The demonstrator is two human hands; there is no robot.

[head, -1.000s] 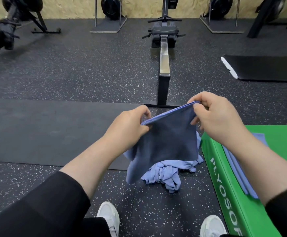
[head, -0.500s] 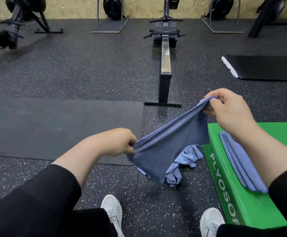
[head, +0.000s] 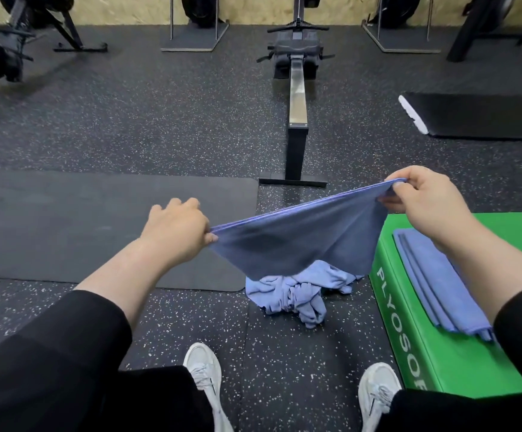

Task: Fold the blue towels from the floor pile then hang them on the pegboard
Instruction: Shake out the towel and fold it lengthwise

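Note:
A blue towel (head: 300, 238) hangs stretched between my hands above the floor. My left hand (head: 175, 226) pinches its lower left corner, and my right hand (head: 421, 198) pinches the higher right corner. Under it lies a crumpled pile of lighter blue towels (head: 297, 294) on the speckled floor. A folded blue towel (head: 440, 282) lies on the green plyo box (head: 409, 347) at the right, below my right forearm. No pegboard is in view.
A dark mat (head: 66, 226) lies on the floor to the left. A rowing machine (head: 297, 98) runs away from me straight ahead. Another black mat (head: 484, 116) lies at the far right. My white shoes (head: 205, 378) stand close to the pile.
My hands have moved apart, the left going left and down, the right going right, and the towel is now spread wide and taut between them.

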